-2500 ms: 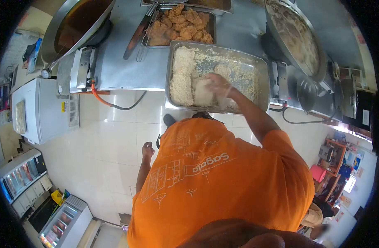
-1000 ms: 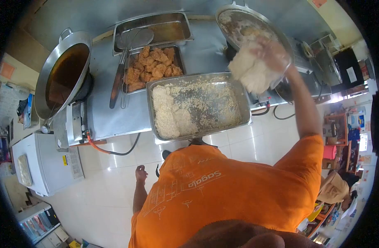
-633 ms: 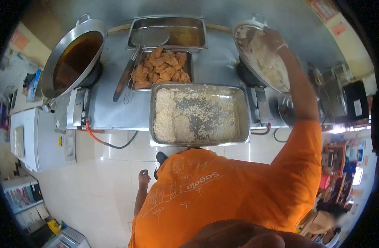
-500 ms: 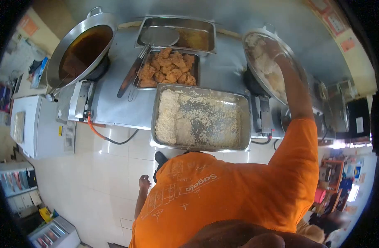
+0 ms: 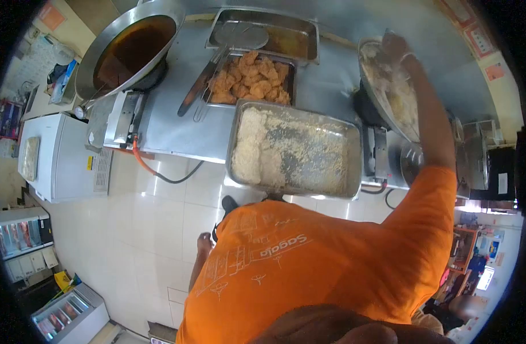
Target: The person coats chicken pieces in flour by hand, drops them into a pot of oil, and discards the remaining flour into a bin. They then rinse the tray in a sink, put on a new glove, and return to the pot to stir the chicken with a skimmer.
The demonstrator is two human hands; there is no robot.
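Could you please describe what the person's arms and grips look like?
The sleeves are short and orange, part of a T-shirt with pale lettering and line drawings. The left grip looks bare; the right grip seems to wear a thin, clear glove, though blur leaves that uncertain.

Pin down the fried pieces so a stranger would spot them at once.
Start at the steel counter. Behind its big front tray sits a smaller tray, heaped with the fried pieces: lumpy and golden-brown, unlike the pale crumbs in front.
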